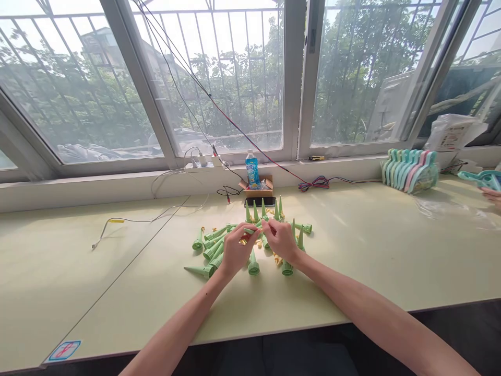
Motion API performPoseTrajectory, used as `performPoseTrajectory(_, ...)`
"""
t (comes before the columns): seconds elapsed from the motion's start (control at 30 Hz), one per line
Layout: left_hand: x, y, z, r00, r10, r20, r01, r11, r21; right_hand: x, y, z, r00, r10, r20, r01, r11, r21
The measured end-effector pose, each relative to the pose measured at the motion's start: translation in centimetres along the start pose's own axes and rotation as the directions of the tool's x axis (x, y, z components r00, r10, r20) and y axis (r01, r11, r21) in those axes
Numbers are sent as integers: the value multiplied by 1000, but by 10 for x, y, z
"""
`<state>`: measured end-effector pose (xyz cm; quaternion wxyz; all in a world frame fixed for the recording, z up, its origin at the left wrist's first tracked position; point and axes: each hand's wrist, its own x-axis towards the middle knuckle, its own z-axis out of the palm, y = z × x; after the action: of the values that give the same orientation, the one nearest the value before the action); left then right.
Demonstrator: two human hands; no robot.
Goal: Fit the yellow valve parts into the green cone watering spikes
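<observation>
Over a cluster of pale green plastic spikes, my two hands meet at the middle of the table. My left hand [236,249] is closed round a green spike [249,231], whose tip end points toward the other hand. My right hand [281,239] is pinched right beside it, and what lies between its fingertips is too small to make out. Several spikes lie on their sides at the left, such as a long one [198,270] with a wide ribbed collar. Others stand point up behind the hands, like this upright spike [255,211]. Small yellow pieces [277,259] are scattered among them.
Behind the spikes are a dark phone [260,202], a small cardboard box [263,192] and a blue bottle [252,169]. Cables [315,183] run along the sill. At right stand pastel plastic items [409,169]; another person's hand [492,195] holds a teal piece [475,178].
</observation>
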<state>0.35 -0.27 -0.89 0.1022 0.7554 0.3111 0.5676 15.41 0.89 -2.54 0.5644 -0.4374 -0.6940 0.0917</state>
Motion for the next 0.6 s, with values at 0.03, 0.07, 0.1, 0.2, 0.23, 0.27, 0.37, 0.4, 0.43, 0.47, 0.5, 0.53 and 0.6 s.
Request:
performPoseTrajectory(0.03, 0, 0, 0, 1000, 2, 2, -2, 1000, 9, 0, 0, 0, 1000, 1, 6, -1, 1000, 2)
performPoseTrajectory(0.07, 0, 0, 0, 1000, 2, 6, -2, 1000, 17, 0, 0, 0, 1000, 1, 11, -1, 1000, 4)
performPoseTrajectory(0.1, -1, 0, 0, 1000, 2, 9, -2, 1000, 23, 0, 0, 0, 1000, 1, 16, -1, 1000, 6)
performPoseTrajectory(0.2, -2, 0, 0, 1000, -1, 18, 1, 1000, 28, 0, 0, 0, 1000, -3, 23, 3, 1000, 10)
performPoseTrajectory(0.23, -2, 0, 0, 1000, -2, 20, 2, 1000, 27, 0, 0, 0, 1000, -4, 22, 4, 1000, 9)
performPoseTrajectory(0.27, -2, 0, 0, 1000, -3, 21, 3, 1000, 27, 0, 0, 0, 1000, -4, 21, 4, 1000, 9)
performPoseTrajectory(0.37, -3, -2, 1, 1000, 1, 23, -2, 999, 32, 0, 0, -1, 1000, -2, 18, 2, 1000, 4)
performPoseTrajectory(0.4, -3, -2, 1, 1000, 5, 25, -6, 999, 36, 0, 0, 0, 1000, -3, 18, 3, 1000, 3)
performPoseTrajectory(0.43, -3, -3, 1, 1000, 9, 27, -10, 999, 40, 0, 0, 0, 1000, -3, 18, 3, 1000, 2)
performPoseTrajectory(0.47, -4, -3, 1, 1000, 12, 29, -14, 999, 44, 0, 0, 0, 1000, -3, 17, 3, 1000, 3)
performPoseTrajectory(0.5, -4, -4, 2, 999, 15, 29, -17, 999, 49, 0, 0, 0, 1000, -2, 16, 2, 1000, 5)
performPoseTrajectory(0.53, -4, -4, 2, 999, 16, 27, -18, 998, 54, -1, 1, 0, 1000, 0, 16, 0, 1000, 8)
performPoseTrajectory(0.6, -4, -3, 2, 1000, 14, 22, -15, 998, 64, -1, 1, 1, 1000, 5, 18, -5, 1000, 11)
